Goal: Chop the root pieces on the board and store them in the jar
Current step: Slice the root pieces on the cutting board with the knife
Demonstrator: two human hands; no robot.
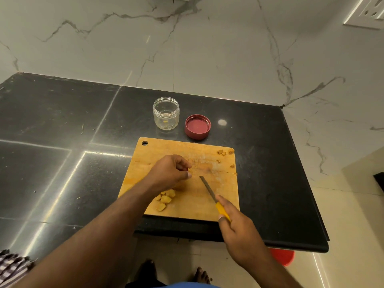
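Root pieces (166, 199) on board (187, 202), between left hand (169, 172) and right hand (234, 223).

**Both forearms extended, both hands closed in grips**

The left forearm is stretched from the near left toward the centre, bare to the elbow. The left hand (170, 170) is held knuckles-up, its fingers curled inward and a small yellow piece (190, 173) pinched at the fingertips. The right arm is brought in from the near right. The right hand (234, 223) is wrapped round a knife handle (222, 211), the index finger laid forward along it. Bare feet are seen below.
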